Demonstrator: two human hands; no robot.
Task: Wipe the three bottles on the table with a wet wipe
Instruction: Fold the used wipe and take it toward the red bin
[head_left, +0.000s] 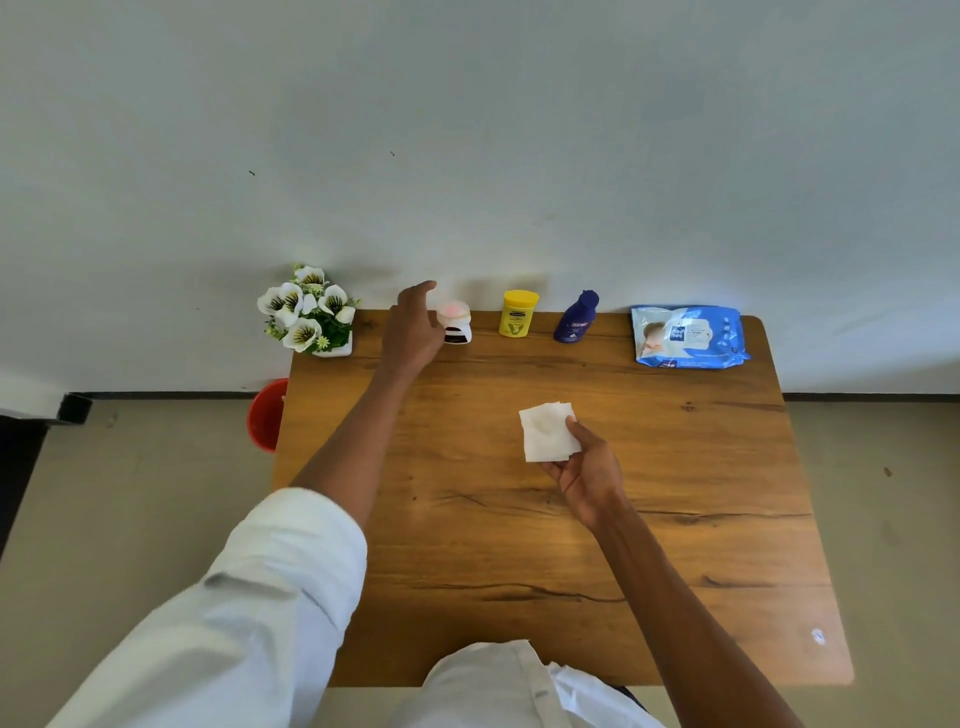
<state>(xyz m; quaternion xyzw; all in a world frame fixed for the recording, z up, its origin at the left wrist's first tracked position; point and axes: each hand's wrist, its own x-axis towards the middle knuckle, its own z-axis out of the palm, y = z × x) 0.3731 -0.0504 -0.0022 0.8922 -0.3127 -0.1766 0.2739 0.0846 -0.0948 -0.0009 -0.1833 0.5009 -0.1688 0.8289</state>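
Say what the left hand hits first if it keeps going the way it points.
Probably the white bottle with the pink cap, just right of the open left hand; otherwise the white wall behind. Depth is unclear from this view.

— What's on the bench (675, 519)?

— I see, along its far edge, left to right: a flower pot (317, 322), a white bottle (457, 325), a yellow bottle (518, 314), a purple bottle (575, 319), and a wipes pack (688, 336).

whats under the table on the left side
A red bucket stands on the floor beside the table, its right part hidden under the tabletop's left edge. Only part of its rim and wall shows; its contents and anything further under the table are covered.
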